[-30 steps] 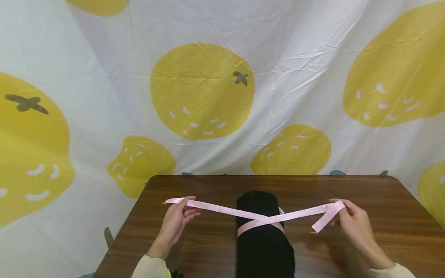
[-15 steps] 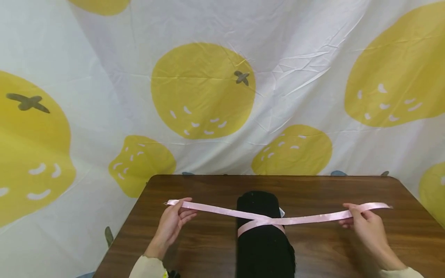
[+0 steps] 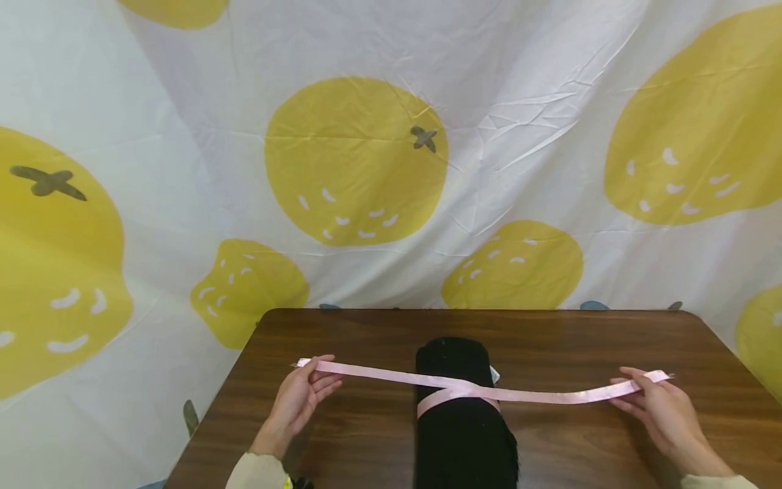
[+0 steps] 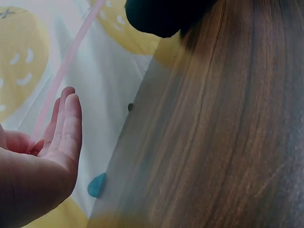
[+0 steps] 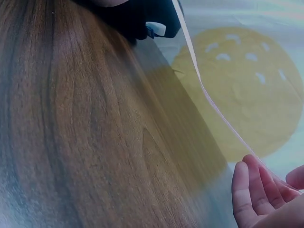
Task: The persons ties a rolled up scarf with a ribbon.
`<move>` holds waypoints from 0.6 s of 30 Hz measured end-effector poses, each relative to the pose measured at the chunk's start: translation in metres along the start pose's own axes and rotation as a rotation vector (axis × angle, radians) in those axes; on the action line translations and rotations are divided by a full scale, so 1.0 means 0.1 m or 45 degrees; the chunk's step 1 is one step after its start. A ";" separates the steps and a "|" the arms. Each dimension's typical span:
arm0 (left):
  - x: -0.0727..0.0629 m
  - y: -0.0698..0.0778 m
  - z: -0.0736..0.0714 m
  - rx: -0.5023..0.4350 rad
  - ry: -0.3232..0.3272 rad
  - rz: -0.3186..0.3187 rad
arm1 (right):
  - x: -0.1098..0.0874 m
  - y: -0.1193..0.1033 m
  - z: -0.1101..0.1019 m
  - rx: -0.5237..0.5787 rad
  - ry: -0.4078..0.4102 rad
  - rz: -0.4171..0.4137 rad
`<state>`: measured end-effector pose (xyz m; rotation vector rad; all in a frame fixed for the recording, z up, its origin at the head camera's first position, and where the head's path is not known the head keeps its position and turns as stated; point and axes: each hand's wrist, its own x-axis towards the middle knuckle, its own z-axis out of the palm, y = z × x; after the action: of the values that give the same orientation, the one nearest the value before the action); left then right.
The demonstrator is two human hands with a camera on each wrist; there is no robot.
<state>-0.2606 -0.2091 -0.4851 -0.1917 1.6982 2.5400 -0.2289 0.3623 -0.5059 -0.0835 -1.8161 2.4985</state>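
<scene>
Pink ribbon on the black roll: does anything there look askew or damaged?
Slightly: thin strands seem to stick out at both ends of the ribbon, as if fraying. A small white tag also pokes out beside the plain black roll.

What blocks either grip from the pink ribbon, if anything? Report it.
Nothing visible does: the left grip and right grip each pinch the pink ribbon near an end, and its stretches reach the black roll unobstructed.

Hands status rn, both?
Left hand: holding the pink ribbon near one end.
Right hand: holding the pink ribbon near its other end.
</scene>
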 end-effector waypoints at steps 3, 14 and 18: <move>0.01 -0.01 -0.02 -0.001 0.004 -0.003 | 0.00 0.00 -0.01 -0.013 -0.004 0.006; 0.03 -0.07 -0.11 0.008 0.057 -0.020 | 0.02 0.04 -0.09 -0.016 -0.018 0.048; 0.04 -0.10 -0.15 0.013 0.049 -0.053 | 0.02 0.05 -0.13 -0.037 0.006 0.077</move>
<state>-0.2623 -0.2189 -0.5006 -0.2738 1.7011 2.5136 -0.2304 0.3734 -0.5149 -0.1473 -1.8763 2.5100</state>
